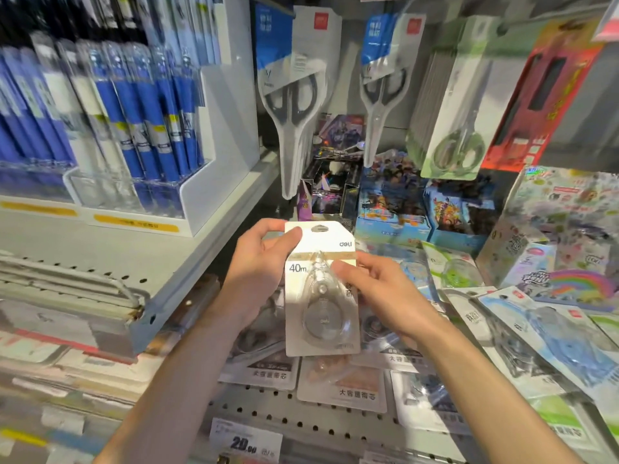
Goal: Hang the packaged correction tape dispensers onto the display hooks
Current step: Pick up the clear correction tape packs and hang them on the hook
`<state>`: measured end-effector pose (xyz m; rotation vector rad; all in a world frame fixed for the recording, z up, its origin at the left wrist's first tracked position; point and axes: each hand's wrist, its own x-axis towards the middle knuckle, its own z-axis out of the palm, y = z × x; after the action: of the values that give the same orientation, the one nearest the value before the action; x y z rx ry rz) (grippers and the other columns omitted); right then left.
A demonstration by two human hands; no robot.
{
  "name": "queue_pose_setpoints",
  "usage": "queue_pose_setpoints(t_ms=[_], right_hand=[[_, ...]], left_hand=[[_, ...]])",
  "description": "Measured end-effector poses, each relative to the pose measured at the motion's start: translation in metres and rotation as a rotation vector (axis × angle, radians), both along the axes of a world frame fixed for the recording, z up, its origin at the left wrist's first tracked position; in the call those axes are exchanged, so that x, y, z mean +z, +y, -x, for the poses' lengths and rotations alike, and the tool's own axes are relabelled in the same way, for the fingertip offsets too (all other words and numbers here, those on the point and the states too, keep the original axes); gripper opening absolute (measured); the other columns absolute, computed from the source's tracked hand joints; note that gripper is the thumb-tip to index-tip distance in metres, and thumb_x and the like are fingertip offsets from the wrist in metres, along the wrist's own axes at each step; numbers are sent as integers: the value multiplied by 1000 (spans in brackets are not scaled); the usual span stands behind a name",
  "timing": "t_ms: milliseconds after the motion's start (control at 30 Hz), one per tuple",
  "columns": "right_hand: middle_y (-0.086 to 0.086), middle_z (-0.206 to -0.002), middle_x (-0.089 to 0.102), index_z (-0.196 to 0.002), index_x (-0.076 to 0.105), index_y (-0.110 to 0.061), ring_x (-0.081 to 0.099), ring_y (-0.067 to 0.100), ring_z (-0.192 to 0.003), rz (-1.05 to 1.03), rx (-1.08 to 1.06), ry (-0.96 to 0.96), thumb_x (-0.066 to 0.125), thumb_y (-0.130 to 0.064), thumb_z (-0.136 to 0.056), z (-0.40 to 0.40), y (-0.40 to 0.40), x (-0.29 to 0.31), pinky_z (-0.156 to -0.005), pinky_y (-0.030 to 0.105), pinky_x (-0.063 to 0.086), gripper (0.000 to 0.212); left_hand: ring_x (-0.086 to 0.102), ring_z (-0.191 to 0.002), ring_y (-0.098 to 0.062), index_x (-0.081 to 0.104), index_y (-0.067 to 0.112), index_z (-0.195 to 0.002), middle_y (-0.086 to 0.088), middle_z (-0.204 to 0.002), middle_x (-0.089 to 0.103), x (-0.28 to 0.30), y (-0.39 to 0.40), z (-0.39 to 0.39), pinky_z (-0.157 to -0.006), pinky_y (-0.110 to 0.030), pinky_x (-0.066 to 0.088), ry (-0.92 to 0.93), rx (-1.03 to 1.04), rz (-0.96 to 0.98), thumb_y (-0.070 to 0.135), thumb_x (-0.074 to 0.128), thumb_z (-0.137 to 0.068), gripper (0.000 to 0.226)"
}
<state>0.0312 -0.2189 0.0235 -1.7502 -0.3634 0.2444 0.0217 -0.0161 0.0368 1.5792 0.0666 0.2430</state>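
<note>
Correction tape pack (322, 289) sits between both hands, scissors packs (294, 95) hanging behind, pens (134, 105) left.

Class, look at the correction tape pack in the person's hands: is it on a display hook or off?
Off: both the left hand and right hand hold the pack, and its hang hole is empty.

"deli" and "40m" on correction tape card (321, 262), "20.00" on price tag (246, 442)
</note>
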Motion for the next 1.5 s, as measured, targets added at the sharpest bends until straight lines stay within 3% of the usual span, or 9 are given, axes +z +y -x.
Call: queue_pose_setpoints(t_ms=[133, 267, 433, 633, 767, 933, 1067, 1300, 1500], right_hand=[[-1, -105, 83, -115, 75, -20, 78, 25, -98, -109, -154, -14, 60, -22, -105, -5, -4, 8, -81, 39, 62, 19], [-10, -101, 83, -111, 76, -22, 77, 4, -94, -123, -312, -34, 60, -28, -105, -20, -28, 11, -78, 20, 56, 18], [1, -119, 78, -128, 69, -15, 70, 15, -113, -134, -474, 47, 63, -36, -102, -32, -57, 1, -107, 44, 50, 35], [4, -122, 76, -135, 64, -16, 69, 27, -116, -148, -548, 121, 55, -34, -105, -39, -75, -12, -111, 53, 48, 36], [8, -141, 65, -151, 48, -14, 62, 31, -128, -191, -572, 216, 54, -37, -105, -43, -80, -16, -112, 53, 47, 52], [12, -118, 64, -152, 44, -9, 61, 27, -96, -209, -568, 283, 49, -31, -108, -41, -78, -14, -72, 32, 49, 50], [29, -128, 69, -141, 55, -12, 67, 46, -118, -232, -502, 308, 43, -29, -109, -34, -61, -3, -100, 57, 55, 38], [7, -103, 83, -115, 72, -14, 81, 25, -92, -356, -269, 283, 79, -22, -91, -13, -43, 13, -67, 34, 64, 26], [8, -110, 82, -123, 70, -11, 79, 26, -102, -375, -247, 240, 83, -15, -87, -4, -45, 13, -92, 43, 62, 38]], left_hand=[[74, -69, -5, 69, 21, -106, 5, -85, 80, -1, -11, -9, -55, -19, 55, 15, -76, 8, 34, 66, -98, 15], [71, -74, -7, 68, 23, -107, 4, -87, 75, -17, -17, -27, -67, -28, 60, 121, 7, -227, 38, 67, -96, 19], [60, -103, -19, 61, 25, -125, 1, -118, 59, -33, -30, -52, -86, -35, 50, 216, 46, -888, 71, 65, -79, 65], [48, -129, -26, 60, 20, -126, -7, -135, 52, -40, -42, -68, -97, -40, 46, 265, 80, -1072, 85, 61, -69, 86], [55, -116, -27, 63, 27, -90, -7, -123, 61, -34, -41, -64, -89, -40, 49, 224, 73, -1029, 80, 64, -69, 57], [47, -121, -12, 58, 35, -125, 11, -130, 43, -24, -39, -42, -101, -37, 44, 137, 25, -796, 82, 69, -62, 80], [48, -114, -6, 48, 47, -131, 23, -129, 43, -17, -46, -23, -97, -34, 43, 68, -41, -624, 81, 72, -54, 88], [54, -117, -5, 45, 45, -136, 22, -129, 49, -17, -57, -7, -98, -34, 48, 14, -136, -601, 74, 76, -54, 92], [75, -93, -6, 52, 29, -133, 6, -115, 73, -12, -57, -2, -77, -24, 58, 108, -234, -178, 38, 91, -72, 73]])
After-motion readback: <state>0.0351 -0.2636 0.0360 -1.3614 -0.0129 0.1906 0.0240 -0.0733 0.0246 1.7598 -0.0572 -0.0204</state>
